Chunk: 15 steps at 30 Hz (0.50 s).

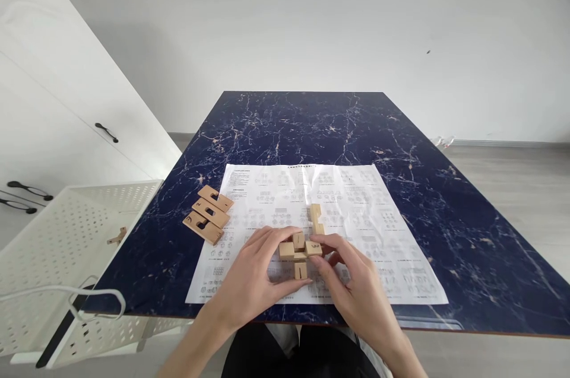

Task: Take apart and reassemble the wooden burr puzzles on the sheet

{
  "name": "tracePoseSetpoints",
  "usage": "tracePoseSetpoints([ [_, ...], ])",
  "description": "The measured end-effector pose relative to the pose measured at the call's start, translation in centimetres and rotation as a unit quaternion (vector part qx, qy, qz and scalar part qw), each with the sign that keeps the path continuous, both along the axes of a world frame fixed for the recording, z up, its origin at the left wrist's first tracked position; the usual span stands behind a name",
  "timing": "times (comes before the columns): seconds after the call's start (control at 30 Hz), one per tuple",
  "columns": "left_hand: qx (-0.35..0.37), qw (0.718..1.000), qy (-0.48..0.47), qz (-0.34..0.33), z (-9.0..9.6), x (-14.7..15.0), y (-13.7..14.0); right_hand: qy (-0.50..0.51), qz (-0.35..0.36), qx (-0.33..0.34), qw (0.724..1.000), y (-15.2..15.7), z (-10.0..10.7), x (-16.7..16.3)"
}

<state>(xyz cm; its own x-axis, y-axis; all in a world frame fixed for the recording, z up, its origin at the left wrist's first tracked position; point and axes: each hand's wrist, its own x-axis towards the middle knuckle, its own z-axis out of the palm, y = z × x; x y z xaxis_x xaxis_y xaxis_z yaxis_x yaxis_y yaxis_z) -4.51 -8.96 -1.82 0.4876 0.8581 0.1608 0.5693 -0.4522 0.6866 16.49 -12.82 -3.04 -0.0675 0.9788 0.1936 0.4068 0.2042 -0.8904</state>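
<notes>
Both hands are closed on a partly interlocked wooden burr puzzle [300, 271] above the printed sheet [262, 188]. My left hand [253, 274] grips it from the left, with the index finger at its far end and the thumb at its near end. From the right, my right hand [350, 274] pinches the block end marked with a dark numeral. A loose notched wooden piece [315, 218] lies on the paper just beyond my right fingers. Three flat numbered wooden pieces [207, 212] lie side by side at the sheet's left edge.
The sheet lies on a dark blue marbled table [294, 123]. Left of the table is a white perforated basket [133, 194] with a small wooden piece [117, 236] in it. A white cable [57, 289] loops near the front left corner. White cabinets [66, 87] stand at left.
</notes>
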Motion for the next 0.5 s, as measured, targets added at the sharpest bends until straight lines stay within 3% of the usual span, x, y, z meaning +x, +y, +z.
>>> tracePoseSetpoints([
  [0.5, -0.024, 0.998, -0.028, -0.044, 0.8, -0.1, -0.2, 0.08, 0.024, -0.112, 0.99, 0.1, 1.6, 0.6],
])
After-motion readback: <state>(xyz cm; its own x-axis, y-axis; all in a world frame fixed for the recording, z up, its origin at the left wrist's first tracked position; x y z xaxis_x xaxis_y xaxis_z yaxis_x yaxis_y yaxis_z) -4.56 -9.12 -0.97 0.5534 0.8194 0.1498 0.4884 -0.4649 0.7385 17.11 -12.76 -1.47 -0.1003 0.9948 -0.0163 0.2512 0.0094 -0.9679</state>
